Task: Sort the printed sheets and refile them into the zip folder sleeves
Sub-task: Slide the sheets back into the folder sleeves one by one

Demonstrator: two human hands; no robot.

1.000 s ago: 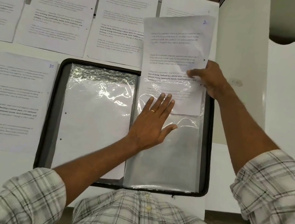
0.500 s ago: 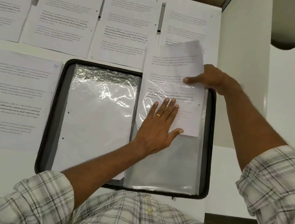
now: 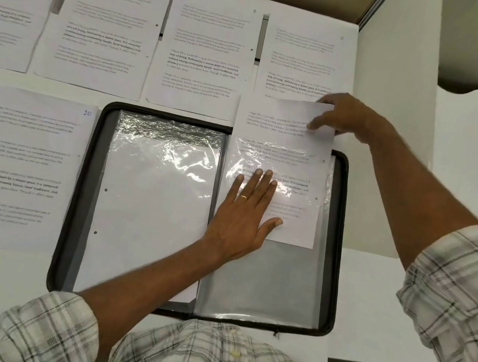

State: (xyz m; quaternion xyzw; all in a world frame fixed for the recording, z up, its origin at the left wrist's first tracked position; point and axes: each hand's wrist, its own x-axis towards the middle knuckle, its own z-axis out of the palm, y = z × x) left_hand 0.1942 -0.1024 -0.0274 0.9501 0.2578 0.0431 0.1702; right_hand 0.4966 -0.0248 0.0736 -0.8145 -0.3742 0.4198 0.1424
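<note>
While the right hand point(image 3: 346, 116) pinches a half-sleeved sheet point(image 3: 287, 116), the left hand point(image 3: 241, 213) presses flat on it. Upper-left sheets point(image 3: 98, 28) lie unfiled.

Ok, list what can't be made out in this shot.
Head view only.
- Print on the sheet: too blurred, partly under glare from the sleeve.
- Its top right corner: covered by the right hand.
- Its lower left: under the left hand.
- The far-left sheets: cut by the frame edge.
- Near edge of the zip folder: partly hidden by the left forearm and shirt.
</note>
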